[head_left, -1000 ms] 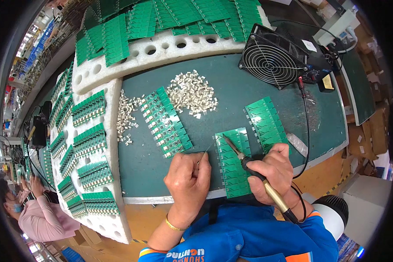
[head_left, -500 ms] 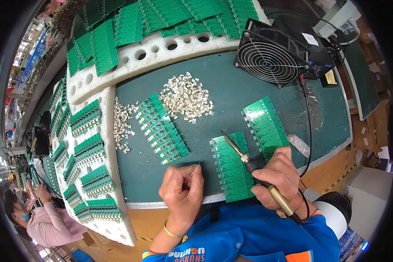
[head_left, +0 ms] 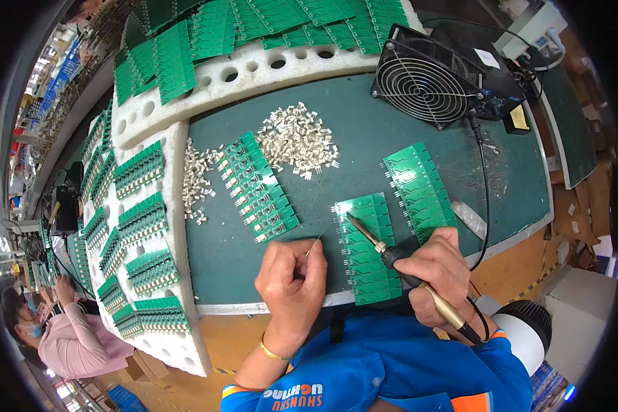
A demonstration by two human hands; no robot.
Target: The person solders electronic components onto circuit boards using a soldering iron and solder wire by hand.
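Note:
A soldering iron (head_left: 441, 307) with a gold-coloured handle is gripped in my right hand (head_left: 438, 271). Its tip is over the far left part of a green circuit board (head_left: 369, 264); contact cannot be made out. Closed in a pinch, my left hand (head_left: 292, 281) holds a thin solder wire (head_left: 313, 244) just left of that board, its free end pointing up. Small pins stick out along the board's left edge. To the right lies a similar board (head_left: 419, 180). Farther left, another board (head_left: 259, 192) shows white connectors and dark parts.
A large heap of white connectors (head_left: 299, 141) and a smaller one (head_left: 198, 180) lie on the green table. A black fan (head_left: 426, 86) stands far right. White foam trays (head_left: 198, 347) hold boards at left and back. A cable (head_left: 485, 199) runs down right. A person (head_left: 82, 340) sits left.
The iron's tip has moved from beyond the near board's far edge to over its far left part. The view has shifted slightly. My left hand still pinches the wire.

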